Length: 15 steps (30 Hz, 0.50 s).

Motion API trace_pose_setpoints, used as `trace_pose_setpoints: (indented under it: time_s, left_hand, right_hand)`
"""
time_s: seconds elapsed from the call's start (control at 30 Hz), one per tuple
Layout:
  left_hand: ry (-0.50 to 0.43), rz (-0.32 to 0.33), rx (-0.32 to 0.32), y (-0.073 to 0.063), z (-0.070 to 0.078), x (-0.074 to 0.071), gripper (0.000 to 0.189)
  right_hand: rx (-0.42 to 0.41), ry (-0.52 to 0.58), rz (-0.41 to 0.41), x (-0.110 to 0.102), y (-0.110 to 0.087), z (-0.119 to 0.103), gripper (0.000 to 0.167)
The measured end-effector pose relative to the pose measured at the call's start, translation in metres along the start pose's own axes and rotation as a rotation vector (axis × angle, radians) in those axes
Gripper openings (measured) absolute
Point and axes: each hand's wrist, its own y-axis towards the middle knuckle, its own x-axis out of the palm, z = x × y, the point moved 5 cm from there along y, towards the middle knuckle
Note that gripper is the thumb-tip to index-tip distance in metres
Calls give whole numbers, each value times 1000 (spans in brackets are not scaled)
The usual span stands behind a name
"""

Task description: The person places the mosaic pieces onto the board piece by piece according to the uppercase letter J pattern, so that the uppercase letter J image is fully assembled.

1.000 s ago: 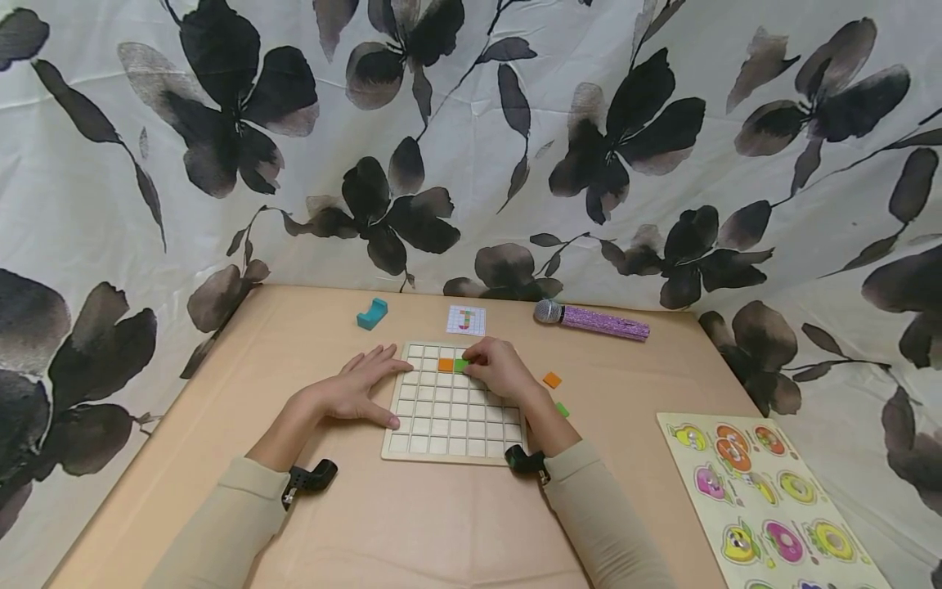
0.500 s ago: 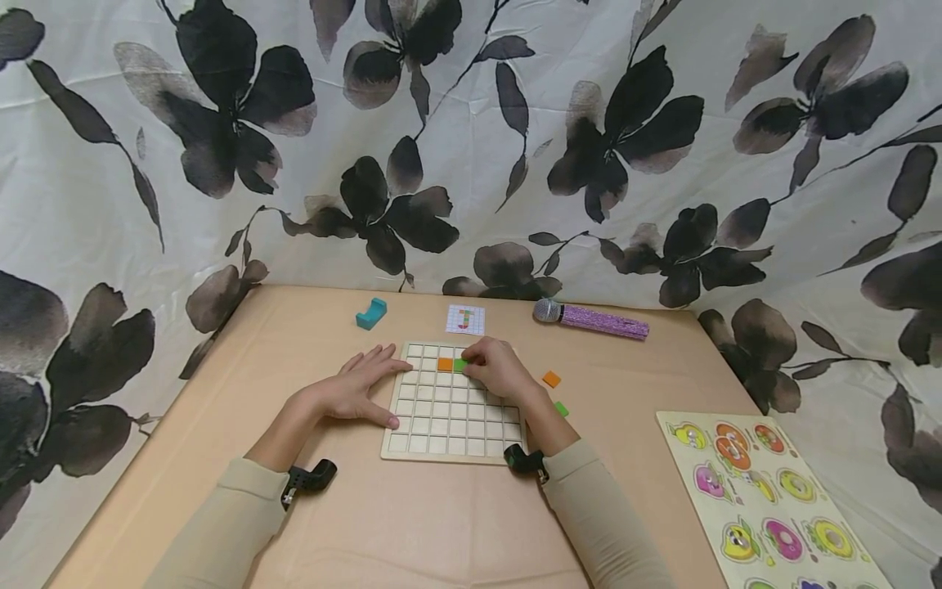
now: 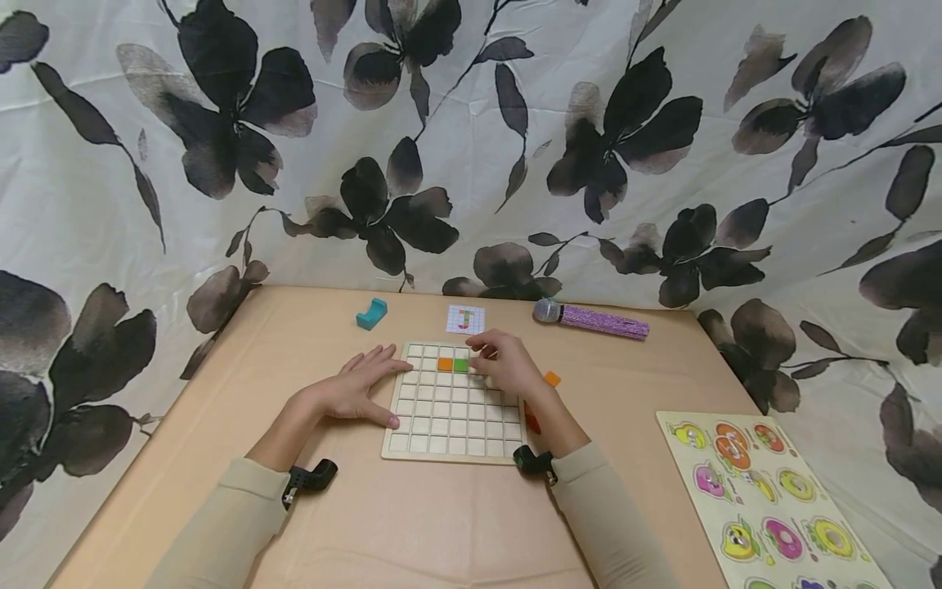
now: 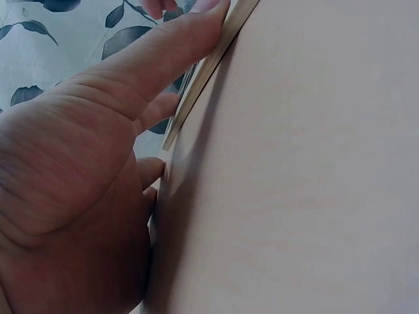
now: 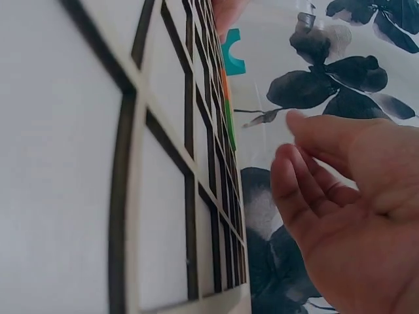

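- Resting at the left edge of the grid board (image 3: 456, 425) in the head view: left hand (image 3: 352, 393), fingers spread, thumb and forefinger touching the wood, nothing clasped.
- Same view, right hand (image 3: 508, 368) over board's far right part; fingers bent loosely, grip released.
- Two tiles set in the board's second row from the far edge, side by side: orange tile (image 3: 445, 364) left, green tile (image 3: 460, 365) right, just beside the right fingertips.
- Right of board, on the tan tabletop (image 3: 441, 523): loose orange piece (image 3: 553, 379) and red piece (image 3: 532, 419), both partly hidden by the right arm.
- Beyond board: teal block (image 3: 371, 314), patterned card (image 3: 466, 319), purple-handled microphone (image 3: 592, 320). Sticker sheet (image 3: 773, 499) near right.
- Left wrist view: thumb laid along the board's wooden rim; other fingertips partly out of sight.
- Right wrist view: thumb and forefinger apart, hand clear of the board; both set tiles edge-on, teal block behind.
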Motion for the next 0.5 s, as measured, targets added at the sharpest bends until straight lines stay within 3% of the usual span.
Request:
trace_pose_setpoints:
  time_s: [0.27, 0.5]
  left_hand:
    - [-1, -2, 11, -1, 1, 1, 98]
    - [-2, 5, 6, -1, 0, -1, 97]
  right_hand:
    - [-45, -51, 9, -12, -7, -10, 30]
    - [-3, -58, 36, -29, -13, -5, 32]
